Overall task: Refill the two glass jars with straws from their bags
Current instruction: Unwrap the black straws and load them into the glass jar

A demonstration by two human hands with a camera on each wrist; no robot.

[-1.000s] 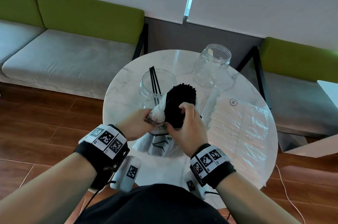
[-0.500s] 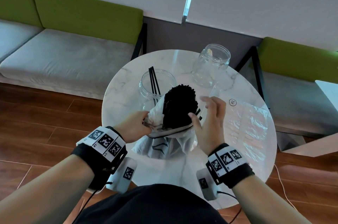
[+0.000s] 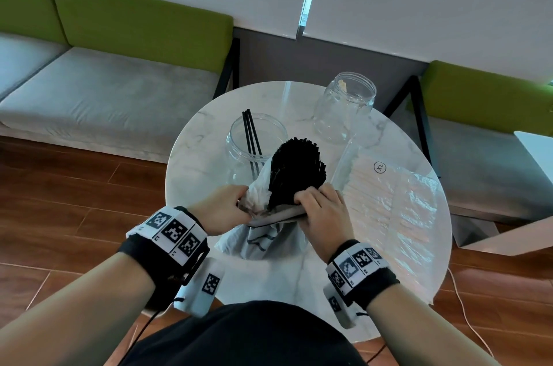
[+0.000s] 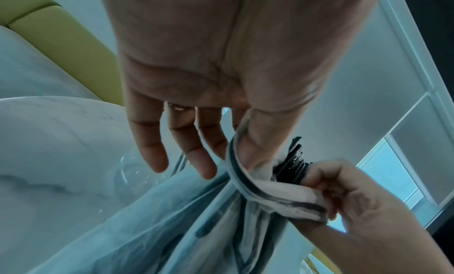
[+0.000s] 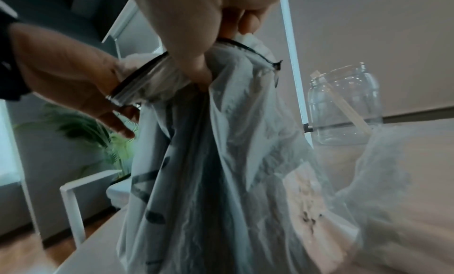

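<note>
1. Your left hand [image 3: 223,206] pinches the bag [image 3: 263,241] rim w/ thumb; other fingers hang loose.
2. Your right hand [image 3: 321,210] is curled round the black straws [image 3: 294,169] and the rim.
3. Straws point up and away from both hands.
4. Near jar [image 3: 254,144] sits just past the straw tips, closer to your left hand. I'd tip them in there.
5. Far jar [image 3: 344,105] is beyond your right hand.

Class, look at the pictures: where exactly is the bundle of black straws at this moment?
In the head view, the bundle of black straws sticks up from its bag at table centre, between both hands, just right of the near jar.
</note>
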